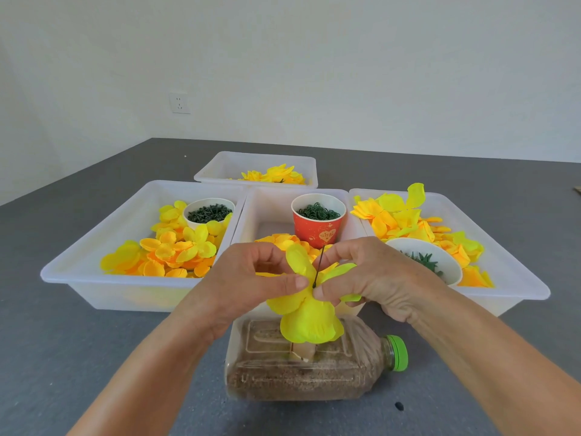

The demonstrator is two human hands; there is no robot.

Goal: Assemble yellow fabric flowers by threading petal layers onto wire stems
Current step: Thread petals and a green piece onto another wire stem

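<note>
A thin dark wire stem (318, 266) stands up through the middle of a bright yellow petal layer (309, 322). My left hand (251, 278) pinches the petal layer just left of the wire. My right hand (371, 275) pinches it just right of the wire, fingertips nearly meeting the left thumb. The petals hang above a plastic bottle (301, 372) lying on its side, filled with brown grains and capped in green. The wire's lower end is hidden by the petals.
Several white trays stand behind: the left tray (94, 278) with yellow and orange petals and a white cup of green parts (209, 212), the middle one with a red cup (318, 220), the right tray (518, 287) with petals and a white bowl (424, 259), a far tray (256, 166) with finished flowers.
</note>
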